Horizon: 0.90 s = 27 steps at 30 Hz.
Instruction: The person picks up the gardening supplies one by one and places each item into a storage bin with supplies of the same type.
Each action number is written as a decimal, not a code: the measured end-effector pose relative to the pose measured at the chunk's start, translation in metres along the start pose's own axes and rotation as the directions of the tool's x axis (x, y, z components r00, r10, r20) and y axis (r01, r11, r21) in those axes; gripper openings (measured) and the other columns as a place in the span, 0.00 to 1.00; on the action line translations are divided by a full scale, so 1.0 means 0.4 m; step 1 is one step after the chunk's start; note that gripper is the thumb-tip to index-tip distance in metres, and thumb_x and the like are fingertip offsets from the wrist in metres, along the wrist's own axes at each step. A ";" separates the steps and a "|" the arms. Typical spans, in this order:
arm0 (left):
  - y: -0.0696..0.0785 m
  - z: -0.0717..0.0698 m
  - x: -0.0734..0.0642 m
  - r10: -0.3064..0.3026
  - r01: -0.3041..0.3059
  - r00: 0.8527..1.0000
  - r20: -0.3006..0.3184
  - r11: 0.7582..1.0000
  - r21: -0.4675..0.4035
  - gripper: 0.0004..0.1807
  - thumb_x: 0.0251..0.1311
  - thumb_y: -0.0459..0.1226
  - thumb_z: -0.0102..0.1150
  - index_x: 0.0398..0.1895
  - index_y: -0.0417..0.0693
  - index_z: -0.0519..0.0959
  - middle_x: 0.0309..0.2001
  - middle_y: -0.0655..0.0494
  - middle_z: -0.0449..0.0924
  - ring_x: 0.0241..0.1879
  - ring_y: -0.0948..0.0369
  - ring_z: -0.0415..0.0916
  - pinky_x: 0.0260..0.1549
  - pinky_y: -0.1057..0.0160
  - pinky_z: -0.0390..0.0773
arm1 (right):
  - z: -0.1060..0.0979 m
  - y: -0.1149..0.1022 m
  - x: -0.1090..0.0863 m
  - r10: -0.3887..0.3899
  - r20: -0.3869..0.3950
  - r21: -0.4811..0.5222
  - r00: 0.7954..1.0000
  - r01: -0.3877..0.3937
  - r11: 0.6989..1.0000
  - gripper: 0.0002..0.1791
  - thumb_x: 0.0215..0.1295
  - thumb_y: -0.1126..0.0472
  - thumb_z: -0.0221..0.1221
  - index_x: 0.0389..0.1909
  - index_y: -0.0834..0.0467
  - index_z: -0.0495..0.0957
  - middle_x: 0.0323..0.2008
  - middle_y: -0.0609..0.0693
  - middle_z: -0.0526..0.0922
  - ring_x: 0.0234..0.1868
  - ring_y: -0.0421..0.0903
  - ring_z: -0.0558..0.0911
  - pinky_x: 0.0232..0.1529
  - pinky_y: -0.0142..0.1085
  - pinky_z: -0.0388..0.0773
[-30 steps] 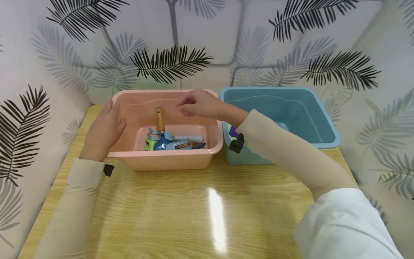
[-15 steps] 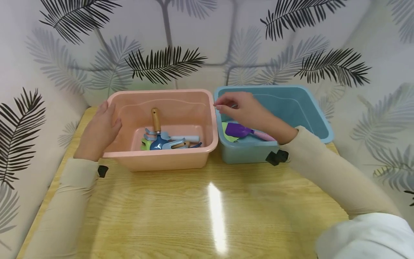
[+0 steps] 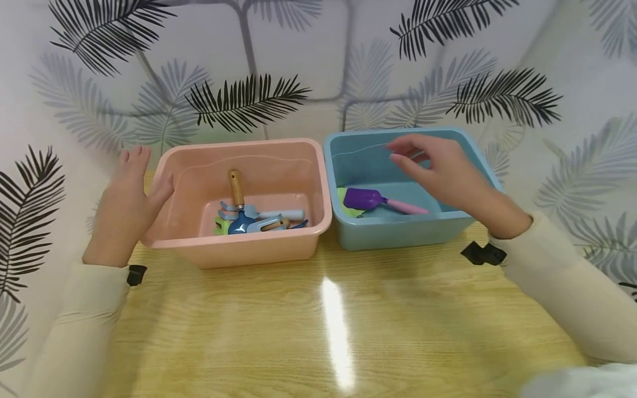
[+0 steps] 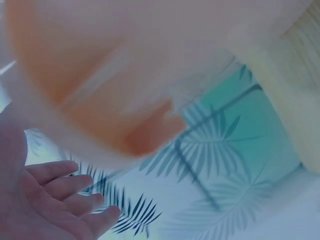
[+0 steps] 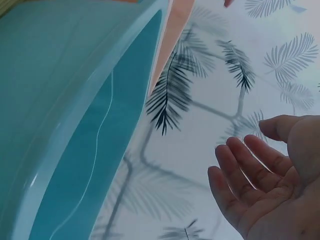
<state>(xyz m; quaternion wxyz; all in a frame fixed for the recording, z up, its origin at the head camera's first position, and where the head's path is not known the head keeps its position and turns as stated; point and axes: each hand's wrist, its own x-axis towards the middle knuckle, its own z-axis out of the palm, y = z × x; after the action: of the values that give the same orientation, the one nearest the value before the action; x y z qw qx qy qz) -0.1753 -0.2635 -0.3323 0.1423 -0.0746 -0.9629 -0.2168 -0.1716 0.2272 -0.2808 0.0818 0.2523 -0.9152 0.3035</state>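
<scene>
My left hand (image 3: 124, 202) is at the left end of the pink tub (image 3: 249, 243), fingers spread and holding nothing. In the left wrist view, its fingers (image 4: 70, 192) appear apart from the blurred tub. Inside lie a blue trowel (image 3: 242, 222) with an upright wooden handle, a light blue hand rake (image 3: 281, 214), a light blue fork-like tool (image 3: 261, 224) and a partly hidden green piece (image 3: 221, 225). My right hand (image 3: 445, 168) hovers above the blue tub (image 3: 398, 236), fingers loosely bent and nothing in them. A purple shovel (image 3: 363, 199) with a pink handle lies there over a green piece (image 3: 347, 205).
Both tubs stand side by side at the back of the wooden table (image 3: 239, 331), their rims nearly touching. Behind them hangs a leaf-patterned cloth (image 3: 318, 61). A bright light reflection crosses the table's middle.
My right hand has travelled right, from above the pink tub to above the blue one, uncovering the purple shovel. My left hand has shifted left from the pink tub's rim, its fingers spreading.
</scene>
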 end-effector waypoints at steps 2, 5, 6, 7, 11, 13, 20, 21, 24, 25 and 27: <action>0.004 -0.018 -0.018 0.000 0.000 1.000 -0.018 1.000 0.001 0.38 0.64 0.50 0.46 0.71 0.39 0.50 0.71 0.40 0.46 0.71 0.48 0.36 0.59 0.36 0.49 | -0.018 0.007 -0.026 0.014 -0.012 -0.036 1.000 -0.015 0.999 0.17 0.67 0.53 0.53 0.52 0.56 0.76 0.46 0.46 0.80 0.45 0.41 0.78 0.46 0.37 0.75; 0.002 -0.045 -0.047 -0.015 0.016 1.000 -0.009 1.000 0.010 0.41 0.64 0.52 0.46 0.73 0.41 0.46 0.72 0.44 0.40 0.71 0.49 0.31 0.60 0.34 0.45 | -0.038 0.024 -0.068 0.053 -0.012 -0.060 0.999 -0.054 0.997 0.19 0.67 0.52 0.53 0.55 0.57 0.74 0.51 0.50 0.78 0.50 0.46 0.75 0.50 0.44 0.71; 0.000 -0.052 -0.058 -0.021 0.021 1.000 -0.001 1.000 0.012 0.42 0.64 0.53 0.46 0.73 0.42 0.44 0.73 0.45 0.38 0.71 0.50 0.29 0.60 0.34 0.43 | -0.044 0.032 -0.083 0.066 -0.009 -0.066 0.998 -0.067 0.996 0.20 0.67 0.52 0.53 0.56 0.57 0.74 0.52 0.51 0.77 0.52 0.48 0.74 0.51 0.47 0.70; -0.004 -0.058 -0.069 -0.018 0.018 1.000 0.003 1.000 0.007 0.42 0.64 0.53 0.46 0.73 0.42 0.43 0.73 0.45 0.37 0.71 0.49 0.27 0.61 0.35 0.41 | -0.048 0.039 -0.099 0.080 -0.007 -0.070 0.997 -0.081 0.994 0.21 0.67 0.52 0.53 0.57 0.58 0.73 0.54 0.53 0.75 0.54 0.51 0.72 0.53 0.49 0.68; -0.019 -0.065 -0.117 0.012 -0.012 1.000 0.017 1.000 0.019 0.45 0.63 0.54 0.47 0.73 0.40 0.41 0.73 0.43 0.33 0.69 0.45 0.21 0.60 0.32 0.35 | -0.052 0.073 -0.168 0.102 -0.028 -0.088 0.994 -0.104 0.991 0.26 0.67 0.52 0.54 0.62 0.58 0.67 0.60 0.56 0.70 0.62 0.56 0.64 0.60 0.55 0.58; -0.031 -0.057 -0.143 0.032 -0.032 0.999 0.009 0.999 0.037 0.47 0.61 0.55 0.50 0.72 0.38 0.42 0.72 0.41 0.32 0.68 0.42 0.20 0.56 0.28 0.37 | -0.049 0.088 -0.201 0.107 -0.052 -0.117 0.993 -0.112 0.987 0.28 0.66 0.52 0.54 0.65 0.57 0.65 0.63 0.58 0.66 0.65 0.58 0.59 0.63 0.57 0.51; -0.094 -0.013 -0.226 -0.018 0.019 1.000 -0.004 0.992 0.124 0.62 0.46 0.58 0.63 0.72 0.36 0.36 0.71 0.35 0.27 0.65 0.34 0.18 0.44 0.20 0.44 | -0.032 0.152 -0.288 0.161 -0.159 -0.181 0.974 -0.189 0.965 0.41 0.65 0.49 0.53 0.71 0.62 0.48 0.71 0.60 0.48 0.71 0.58 0.44 0.66 0.57 0.35; -0.105 -0.005 -0.237 -0.041 0.039 0.999 0.011 0.991 0.126 0.63 0.46 0.59 0.63 0.72 0.36 0.35 0.71 0.36 0.25 0.64 0.34 0.16 0.44 0.20 0.43 | -0.028 0.162 -0.299 0.186 -0.174 -0.176 0.967 -0.216 0.960 0.42 0.64 0.48 0.53 0.72 0.62 0.45 0.71 0.59 0.45 0.71 0.58 0.42 0.65 0.59 0.33; -0.130 0.019 -0.268 -0.104 0.093 0.992 0.071 0.985 0.149 0.64 0.48 0.60 0.60 0.71 0.35 0.30 0.70 0.36 0.20 0.63 0.32 0.15 0.39 0.18 0.45 | -0.009 0.192 -0.338 0.276 -0.189 -0.156 0.942 -0.306 0.939 0.46 0.63 0.48 0.53 0.73 0.60 0.39 0.73 0.56 0.37 0.71 0.56 0.36 0.61 0.66 0.30; -0.137 0.029 -0.279 -0.119 0.104 0.989 0.090 0.982 0.158 0.64 0.49 0.61 0.59 0.71 0.35 0.30 0.70 0.36 0.20 0.63 0.32 0.15 0.37 0.18 0.45 | 0.000 0.200 -0.352 0.304 -0.184 -0.154 0.935 -0.333 0.930 0.47 0.63 0.47 0.53 0.73 0.60 0.37 0.73 0.55 0.34 0.71 0.55 0.34 0.59 0.68 0.30; -0.148 0.049 -0.300 -0.138 0.117 0.984 0.114 0.977 0.179 0.63 0.50 0.62 0.57 0.70 0.34 0.30 0.70 0.34 0.20 0.63 0.29 0.17 0.36 0.19 0.47 | 0.018 0.217 -0.378 0.356 -0.162 -0.162 0.920 -0.381 0.910 0.49 0.63 0.46 0.53 0.73 0.59 0.33 0.72 0.54 0.30 0.71 0.54 0.30 0.56 0.72 0.30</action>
<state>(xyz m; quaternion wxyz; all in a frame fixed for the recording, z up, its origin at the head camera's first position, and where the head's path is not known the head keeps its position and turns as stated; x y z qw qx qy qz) -0.0786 -0.3177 -0.4095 0.0730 -0.0136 -0.9878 -0.1368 -0.0861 0.3446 -0.3769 0.1056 0.0458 -0.9639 0.2401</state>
